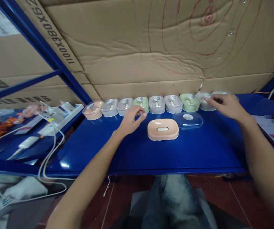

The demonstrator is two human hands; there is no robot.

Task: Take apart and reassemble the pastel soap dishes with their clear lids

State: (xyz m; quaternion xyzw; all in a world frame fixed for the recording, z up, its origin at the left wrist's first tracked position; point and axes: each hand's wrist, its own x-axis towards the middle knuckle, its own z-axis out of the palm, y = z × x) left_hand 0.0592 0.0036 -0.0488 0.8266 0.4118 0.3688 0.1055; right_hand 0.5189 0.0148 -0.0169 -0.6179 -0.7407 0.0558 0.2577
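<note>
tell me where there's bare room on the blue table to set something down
The blue table is bare between its near edge and the open peach box, and also left of the left hand. It is crowded at the back: the row of boxes, the clear lid and the right hand.

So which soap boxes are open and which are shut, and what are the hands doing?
Peach soap box: open, lid off.
Clear lid: lying flat beside the peach box.
Row of boxes: lids on.
Left hand: fingers curled, near a green box.
Right hand: touching the row's right end.
</note>
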